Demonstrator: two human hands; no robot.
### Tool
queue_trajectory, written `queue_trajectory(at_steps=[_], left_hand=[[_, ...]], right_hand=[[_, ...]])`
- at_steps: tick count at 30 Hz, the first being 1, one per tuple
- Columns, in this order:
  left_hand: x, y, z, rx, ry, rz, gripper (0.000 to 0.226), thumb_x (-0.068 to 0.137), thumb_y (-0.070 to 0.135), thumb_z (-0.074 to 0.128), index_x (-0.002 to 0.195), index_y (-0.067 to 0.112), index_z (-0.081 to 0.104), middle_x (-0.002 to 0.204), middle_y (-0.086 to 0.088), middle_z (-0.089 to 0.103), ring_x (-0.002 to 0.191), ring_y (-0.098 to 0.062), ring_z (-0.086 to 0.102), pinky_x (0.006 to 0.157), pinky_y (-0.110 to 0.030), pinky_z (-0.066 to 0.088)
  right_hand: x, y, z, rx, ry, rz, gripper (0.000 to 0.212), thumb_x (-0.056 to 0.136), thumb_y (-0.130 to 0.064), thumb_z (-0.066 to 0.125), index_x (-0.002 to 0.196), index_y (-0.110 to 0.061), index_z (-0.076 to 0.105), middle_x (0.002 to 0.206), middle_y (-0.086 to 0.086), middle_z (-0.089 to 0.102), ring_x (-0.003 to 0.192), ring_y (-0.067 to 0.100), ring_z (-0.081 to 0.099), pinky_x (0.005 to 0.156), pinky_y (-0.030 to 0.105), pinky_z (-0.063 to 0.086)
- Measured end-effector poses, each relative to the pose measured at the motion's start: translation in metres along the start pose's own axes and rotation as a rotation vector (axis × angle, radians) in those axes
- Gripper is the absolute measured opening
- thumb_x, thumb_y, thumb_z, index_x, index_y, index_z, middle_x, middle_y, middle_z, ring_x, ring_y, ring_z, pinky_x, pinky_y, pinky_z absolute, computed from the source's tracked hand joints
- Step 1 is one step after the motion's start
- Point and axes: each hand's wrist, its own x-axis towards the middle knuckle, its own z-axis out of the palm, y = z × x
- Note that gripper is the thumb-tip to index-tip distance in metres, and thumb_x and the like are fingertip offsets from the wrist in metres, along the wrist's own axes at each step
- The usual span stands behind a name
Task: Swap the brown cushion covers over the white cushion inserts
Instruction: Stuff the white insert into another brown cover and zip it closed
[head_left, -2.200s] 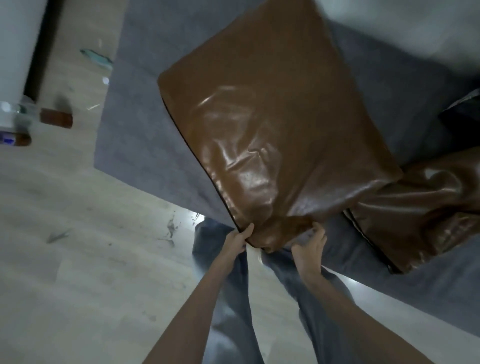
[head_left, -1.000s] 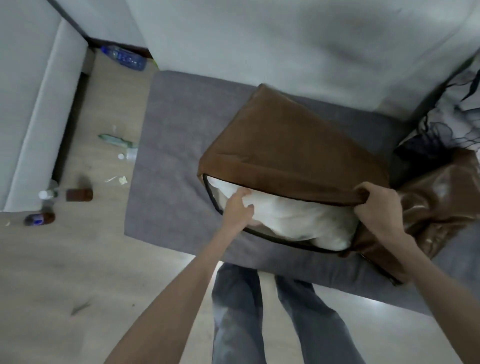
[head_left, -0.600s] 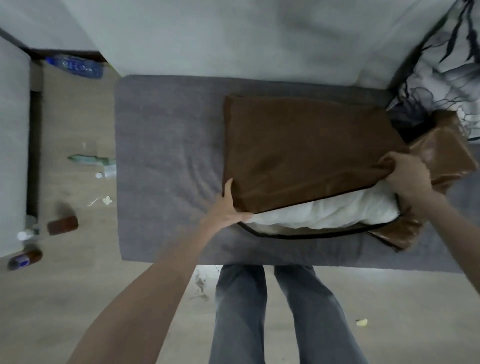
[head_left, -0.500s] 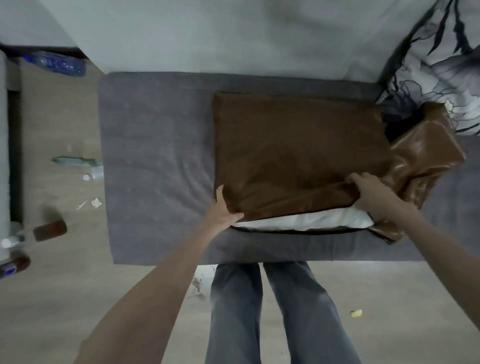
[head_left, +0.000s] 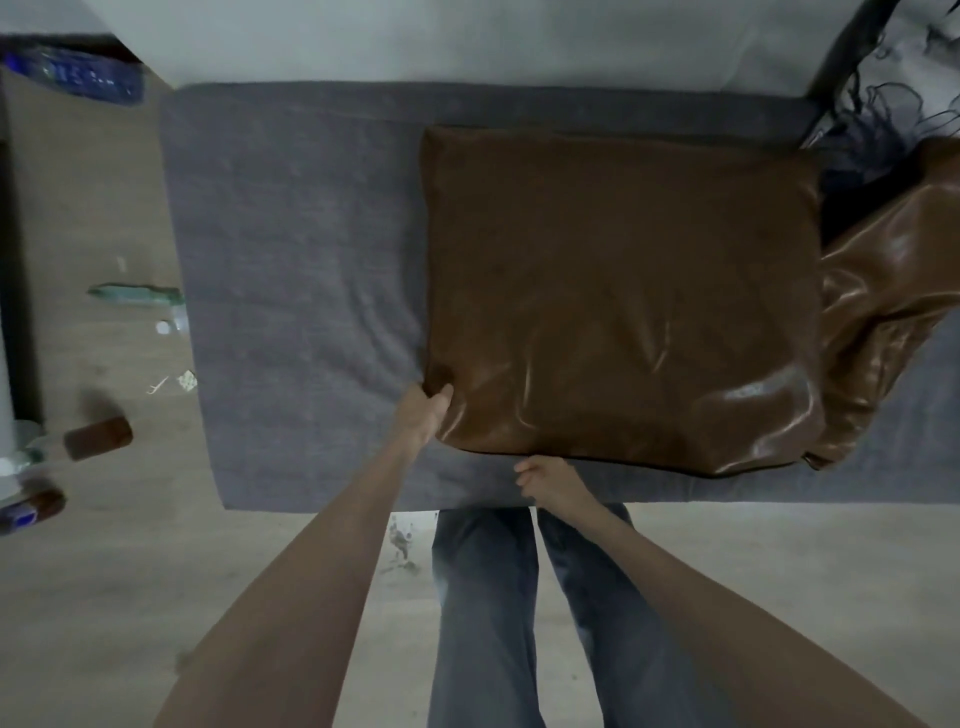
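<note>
The left hand (head_left: 423, 410) is gripping the brown cushion cover's (head_left: 618, 291) near-left corner.
The white insert, exposed half a second ago, is now being hidden; the right hand (head_left: 545, 475) is pinching the near edge on the grey sofa (head_left: 291, 249), so closing seems nearly done.

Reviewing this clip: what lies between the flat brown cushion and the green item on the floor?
In the head view, only bare grey mattress separates the brown cushion from the green item on the floor.
</note>
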Motion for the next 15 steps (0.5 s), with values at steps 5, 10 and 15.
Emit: queue_trajectory(at_steps=[5, 10, 15], left_hand=[[-0.023, 0.025, -0.006, 0.087, 0.138, 0.189, 0.026, 0.099, 0.023, 0.046, 0.106, 0.005, 0.063, 0.097, -0.008, 0.066, 0.093, -0.026, 0.063, 0.067, -0.024, 0.042], [-0.068, 0.072, -0.032, 0.116, 0.200, 0.339, 0.026, 0.099, 0.023, 0.045, 0.092, 0.007, 0.063, 0.087, -0.007, 0.066, 0.083, -0.025, 0.060, 0.067, -0.029, 0.040], [-0.123, 0.139, -0.055, 0.065, 0.235, 0.424, 0.015, 0.095, 0.024, 0.050, 0.086, 0.015, 0.043, 0.077, 0.003, 0.051, 0.072, -0.015, 0.052, 0.054, -0.024, 0.034]], right_hand=[[-0.006, -0.044, 0.004, 0.348, 0.029, -0.003, 0.034, 0.095, 0.005, 0.044, 0.127, 0.012, 0.047, 0.127, 0.037, 0.049, 0.106, 0.043, 0.054, 0.103, 0.051, 0.038], [-0.057, -0.094, -0.032, 0.355, 0.274, -0.251, 0.019, 0.086, -0.009, 0.064, 0.102, 0.001, 0.063, 0.089, 0.004, 0.062, 0.086, 0.015, 0.056, 0.078, 0.022, 0.044], [-0.128, -0.133, -0.083, 0.899, 0.063, -0.367, 0.009, 0.088, -0.005, 0.059, 0.096, -0.009, 0.062, 0.091, 0.004, 0.065, 0.085, 0.020, 0.062, 0.084, 0.034, 0.048]])
